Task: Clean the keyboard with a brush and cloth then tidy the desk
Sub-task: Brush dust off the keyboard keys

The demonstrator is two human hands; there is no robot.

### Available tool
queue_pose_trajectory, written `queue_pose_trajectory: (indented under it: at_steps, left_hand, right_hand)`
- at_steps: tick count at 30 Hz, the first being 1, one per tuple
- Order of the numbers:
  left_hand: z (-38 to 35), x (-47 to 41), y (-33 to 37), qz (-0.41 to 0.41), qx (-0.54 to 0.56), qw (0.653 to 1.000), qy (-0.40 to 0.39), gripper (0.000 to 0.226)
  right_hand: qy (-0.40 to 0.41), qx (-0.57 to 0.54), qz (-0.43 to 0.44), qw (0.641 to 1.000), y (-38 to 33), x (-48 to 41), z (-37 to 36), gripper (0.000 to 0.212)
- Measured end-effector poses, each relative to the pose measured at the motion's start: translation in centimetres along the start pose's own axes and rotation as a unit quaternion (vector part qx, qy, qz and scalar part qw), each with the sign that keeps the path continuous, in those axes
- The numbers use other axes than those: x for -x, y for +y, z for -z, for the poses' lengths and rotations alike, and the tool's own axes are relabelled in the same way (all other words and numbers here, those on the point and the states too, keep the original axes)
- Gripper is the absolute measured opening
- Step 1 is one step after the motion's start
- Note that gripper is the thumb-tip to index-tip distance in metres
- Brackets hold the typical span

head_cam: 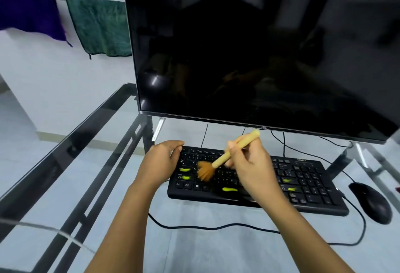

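Note:
A black keyboard with several yellow-green marks on its keys lies on the glass desk below the monitor. My right hand grips a wooden-handled brush over the middle of the keyboard. Its orange bristles are splayed on the left-hand keys. My left hand holds the keyboard's left end, fingers curled over its top left corner. A green cloth and a purple cloth hang on a rail at the back left.
A large dark monitor stands right behind the keyboard. A black mouse sits to the right of the keyboard. Black cables trail across the glass in front. A white cable lies at the lower left.

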State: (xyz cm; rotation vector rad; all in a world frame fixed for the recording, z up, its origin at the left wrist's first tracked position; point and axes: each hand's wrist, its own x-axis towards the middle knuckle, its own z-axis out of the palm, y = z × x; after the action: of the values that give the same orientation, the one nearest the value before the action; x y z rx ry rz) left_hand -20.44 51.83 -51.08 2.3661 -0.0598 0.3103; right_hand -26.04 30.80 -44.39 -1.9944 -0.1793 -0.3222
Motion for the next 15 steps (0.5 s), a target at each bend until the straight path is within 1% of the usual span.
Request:
queue_pose_trajectory:
  at_steps: [1,2,3,4,5,6,7,8,9,10,11,12,13,14,15]
  left_hand:
    - [0.0,0.0,0.1,0.001,0.002,1.0,0.002,0.027]
    - [0.1,0.0,0.2,0.001,0.005,1.0,0.005,0.026]
    - [0.1,0.1,0.3,0.001,0.008,1.0,0.007,0.026]
    - [0.2,0.1,0.3,0.0,0.012,1.0,0.008,0.026]
    - [0.2,0.2,0.4,0.002,0.015,1.0,0.008,0.026]
    - [0.3,0.2,0.4,0.003,0.017,1.0,0.008,0.026]
    - [0.3,0.2,0.3,0.004,0.018,1.0,0.008,0.026]
    - [0.3,0.2,0.3,0.004,0.017,1.0,0.008,0.026]
    - [0.3,0.1,0.3,0.006,0.016,1.0,0.007,0.025]
    - [0.3,0.1,0.3,0.006,0.016,1.0,0.007,0.025]
    - [0.3,0.1,0.2,0.007,0.019,1.0,0.005,0.025]
    - [0.2,0.0,0.2,0.007,0.024,1.0,0.005,0.024]
    - [0.2,0.0,0.1,0.009,0.03,1.0,0.005,0.024]
    - [0.2,0.0,0.1,0.008,0.035,0.999,0.005,0.024]
    - [0.2,-0.1,0.1,0.006,0.035,0.999,0.004,0.024]
  right_hand:
    - [-0.059,0.007,-0.018,0.998,-0.2,0.2,-0.2,0.009]
    - [-0.106,0.039,-0.024,0.993,-0.3,0.4,-0.4,0.009]
    - [-0.116,0.063,-0.026,0.991,0.1,0.3,-0.5,0.01]
    - [-0.086,0.086,-0.02,0.992,0.2,0.0,-0.4,0.012]
    - [-0.033,0.091,-0.015,0.995,0.1,-0.3,-0.1,0.014]
    - [-0.001,0.067,-0.012,0.998,0.0,-0.5,0.1,0.013]
    - [-0.007,0.033,-0.016,0.999,-0.1,-0.5,0.2,0.011]
    - [-0.056,0.005,-0.029,0.998,-0.4,-0.3,0.1,0.009]
    - [-0.128,-0.005,-0.042,0.991,-0.6,0.0,-0.2,0.009]
    - [-0.173,0.019,-0.037,0.984,-0.6,0.2,-0.5,0.009]
    - [-0.172,0.049,-0.034,0.983,-0.3,0.0,-0.7,0.009]
    - [-0.121,0.092,-0.019,0.988,-0.2,-0.5,-0.6,0.008]
    - [-0.047,0.115,-0.01,0.992,-0.2,-0.9,-0.4,0.008]
    - [0.0,0.091,-0.008,0.996,-0.1,-1.2,0.0,0.008]
    - [0.008,0.048,-0.015,0.999,-0.1,-1.5,0.1,0.008]
